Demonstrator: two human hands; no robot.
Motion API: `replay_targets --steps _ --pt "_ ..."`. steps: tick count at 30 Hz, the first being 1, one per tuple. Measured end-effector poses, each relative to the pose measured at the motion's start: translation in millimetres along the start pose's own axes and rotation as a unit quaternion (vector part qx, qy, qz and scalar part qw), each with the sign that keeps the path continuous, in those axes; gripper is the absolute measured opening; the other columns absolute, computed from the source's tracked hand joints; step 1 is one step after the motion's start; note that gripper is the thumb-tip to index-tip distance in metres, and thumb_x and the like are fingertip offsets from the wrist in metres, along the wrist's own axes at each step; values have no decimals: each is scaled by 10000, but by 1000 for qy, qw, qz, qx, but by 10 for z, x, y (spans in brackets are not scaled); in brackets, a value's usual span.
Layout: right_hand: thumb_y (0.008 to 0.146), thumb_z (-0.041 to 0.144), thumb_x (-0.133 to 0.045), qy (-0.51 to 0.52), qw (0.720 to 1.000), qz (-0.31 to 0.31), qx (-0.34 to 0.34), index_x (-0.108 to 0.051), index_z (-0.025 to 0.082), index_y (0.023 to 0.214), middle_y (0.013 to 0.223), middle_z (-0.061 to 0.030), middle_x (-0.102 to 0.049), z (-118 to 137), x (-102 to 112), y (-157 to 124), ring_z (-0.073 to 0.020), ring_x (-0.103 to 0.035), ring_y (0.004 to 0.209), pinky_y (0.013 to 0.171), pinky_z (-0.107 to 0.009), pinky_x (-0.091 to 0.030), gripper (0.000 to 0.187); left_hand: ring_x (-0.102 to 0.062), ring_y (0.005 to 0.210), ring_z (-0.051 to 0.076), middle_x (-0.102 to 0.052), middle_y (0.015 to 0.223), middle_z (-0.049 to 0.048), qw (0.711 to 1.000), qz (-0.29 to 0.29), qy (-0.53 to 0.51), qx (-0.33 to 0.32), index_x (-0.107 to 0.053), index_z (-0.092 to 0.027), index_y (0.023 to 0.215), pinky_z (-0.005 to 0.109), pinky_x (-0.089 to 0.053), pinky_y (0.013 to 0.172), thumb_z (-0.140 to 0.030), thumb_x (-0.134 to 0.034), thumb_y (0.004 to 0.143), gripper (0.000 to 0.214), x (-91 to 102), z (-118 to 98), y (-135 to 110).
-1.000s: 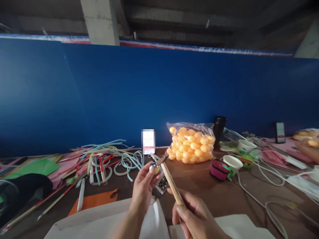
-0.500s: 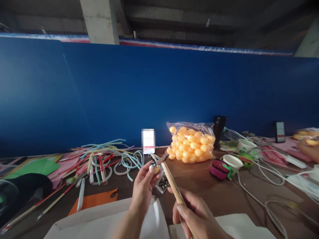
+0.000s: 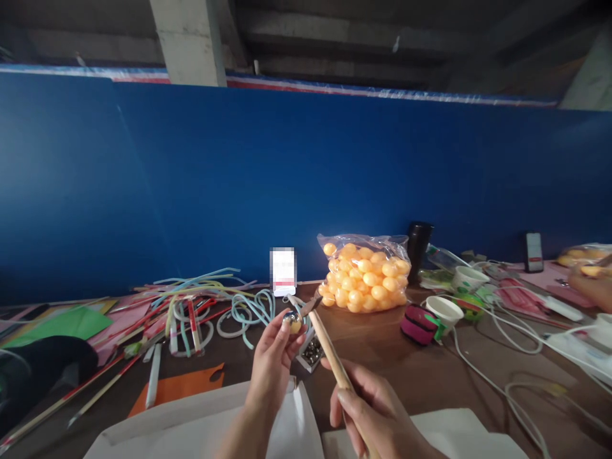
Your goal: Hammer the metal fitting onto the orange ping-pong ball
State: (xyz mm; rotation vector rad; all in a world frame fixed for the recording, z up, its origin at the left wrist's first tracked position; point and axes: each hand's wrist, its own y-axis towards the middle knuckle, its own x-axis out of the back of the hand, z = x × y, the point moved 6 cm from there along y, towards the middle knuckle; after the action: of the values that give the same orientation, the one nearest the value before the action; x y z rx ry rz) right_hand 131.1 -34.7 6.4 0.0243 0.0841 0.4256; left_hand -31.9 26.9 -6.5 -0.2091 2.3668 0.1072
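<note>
My left hand [image 3: 272, 370] is raised over the table and pinches a small orange ball [image 3: 292, 322] with a shiny metal piece on it between thumb and fingertips. My right hand [image 3: 370, 414] grips the wooden handle of a knife [image 3: 329, 350]. The knife's short blade tip touches the ball from the right. Just beyond the ball, on the table, sits a small box of metal bits [image 3: 312, 352].
A clear bag of orange balls [image 3: 366, 280] lies behind the hands. Coloured tubes and sticks [image 3: 201, 309] are strewn on the left, with orange paper [image 3: 182, 386]. White paper sheets [image 3: 191, 421] lie near me. Paper cups [image 3: 444, 312], cables [image 3: 507, 357] and another person's hand [image 3: 593, 287] are on the right.
Nothing about the hands has visibly changed; the view has shifted slightly, and both hands keep their hold.
</note>
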Motion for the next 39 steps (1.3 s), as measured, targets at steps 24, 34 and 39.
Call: replay_targets --steps 24,34,39 --pt "869 533 -562 -18 999 13 -25 -484 127 1314 702 -15 -649 -50 -52 -24 -40 -430 369 364 -166 -283 608 -705 824 174 -736 981 95 1000 9 -1 9 -641 -162 1174 296 -566 782 -259 -733 761 434 0 18 -12" --pt "859 552 -562 -17 1000 13 -22 -501 126 1288 702 -15 -647 -20 -56 -25 -42 -418 366 362 -169 -283 607 -702 842 171 -737 961 81 1000 11 -3 2 -644 -170 1167 297 -561 802 -260 -725 769 416 -9 3 -19" --pt "867 548 -553 -26 999 8 -27 -508 126 1278 702 -16 -645 -10 -57 -26 -48 -425 371 368 -176 -276 591 -703 820 166 -739 962 88 1000 12 2 7 -644 -167 1173 293 -555 803 -270 -727 767 427 -12 7 -26"
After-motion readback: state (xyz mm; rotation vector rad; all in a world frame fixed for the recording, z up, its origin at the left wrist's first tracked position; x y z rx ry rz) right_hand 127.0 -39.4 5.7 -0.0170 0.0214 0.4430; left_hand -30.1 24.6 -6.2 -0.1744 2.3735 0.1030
